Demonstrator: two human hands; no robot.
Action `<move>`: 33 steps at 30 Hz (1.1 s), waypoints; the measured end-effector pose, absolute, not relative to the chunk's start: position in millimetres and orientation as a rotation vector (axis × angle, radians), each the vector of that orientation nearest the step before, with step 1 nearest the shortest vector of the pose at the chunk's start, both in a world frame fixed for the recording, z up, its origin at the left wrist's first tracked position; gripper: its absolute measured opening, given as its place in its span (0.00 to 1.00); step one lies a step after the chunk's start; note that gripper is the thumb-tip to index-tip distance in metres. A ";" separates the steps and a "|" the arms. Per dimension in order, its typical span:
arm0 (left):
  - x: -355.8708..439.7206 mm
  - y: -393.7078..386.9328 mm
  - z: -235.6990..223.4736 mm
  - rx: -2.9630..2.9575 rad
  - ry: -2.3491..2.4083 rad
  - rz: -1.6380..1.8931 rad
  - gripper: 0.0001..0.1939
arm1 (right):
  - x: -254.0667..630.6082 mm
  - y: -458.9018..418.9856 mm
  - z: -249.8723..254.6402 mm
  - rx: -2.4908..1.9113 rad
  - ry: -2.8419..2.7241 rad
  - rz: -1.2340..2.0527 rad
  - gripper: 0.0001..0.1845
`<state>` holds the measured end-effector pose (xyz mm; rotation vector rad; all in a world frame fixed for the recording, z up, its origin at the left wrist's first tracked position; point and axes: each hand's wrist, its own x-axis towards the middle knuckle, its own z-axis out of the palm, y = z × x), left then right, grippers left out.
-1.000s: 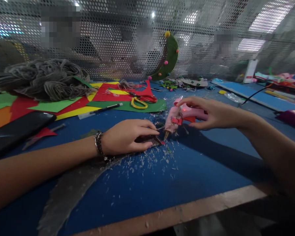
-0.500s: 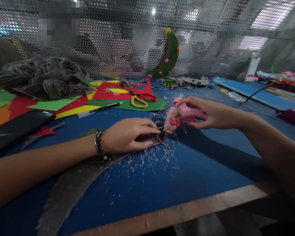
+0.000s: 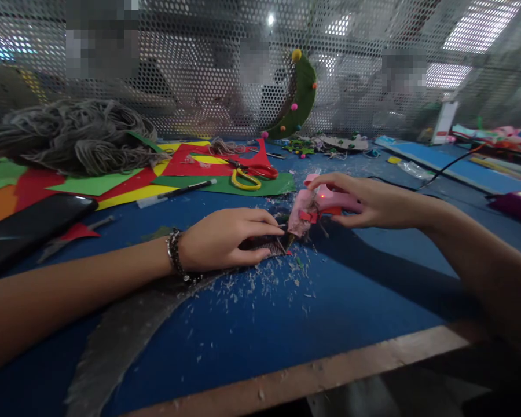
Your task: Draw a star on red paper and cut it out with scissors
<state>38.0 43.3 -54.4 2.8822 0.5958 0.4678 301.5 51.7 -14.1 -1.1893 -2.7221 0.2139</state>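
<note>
My right hand [image 3: 364, 200] grips a pink hot glue gun [image 3: 301, 211] by its handle, and a small red light glows on it. The gun's nozzle points down at the tip of a dark grey, crescent-like piece [image 3: 117, 341] lying flat on the table. My left hand [image 3: 230, 240], with a beaded bracelet at the wrist, presses on that piece near its tip, thumb and fingers closed about it. Part of the piece is hidden under the hand and forearm. By the nozzle there is a tiny red bit [image 3: 289, 252]. Whitish glue shreds [image 3: 252, 278] litter the table around the tip.
Yellow-and-red-handled scissors [image 3: 246, 179] lie on coloured sheets. A heap of grey yarn [image 3: 78, 139] is at back left, a black phone [image 3: 39, 231] nearer. A green crescent with pompoms [image 3: 301, 98] leans on the perforated metal screen [image 3: 200, 87]. A cable [image 3: 447, 168] crosses at right.
Both hands stay nearly in place. The glue gun has shifted very slightly to the left, its nozzle still at the tip of the grey piece.
</note>
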 end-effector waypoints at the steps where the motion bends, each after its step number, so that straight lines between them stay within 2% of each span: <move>1: 38.2 43.3 -54.6 2.880 0.595 0.468 0.16 | 301.7 51.8 -14.2 -1.192 -2.721 0.215 0.28; 33: 38.8 42.2 -53.1 2.870 0.601 0.492 0.15 | 306.5 54.1 -12.3 -1.201 -2.709 0.240 0.28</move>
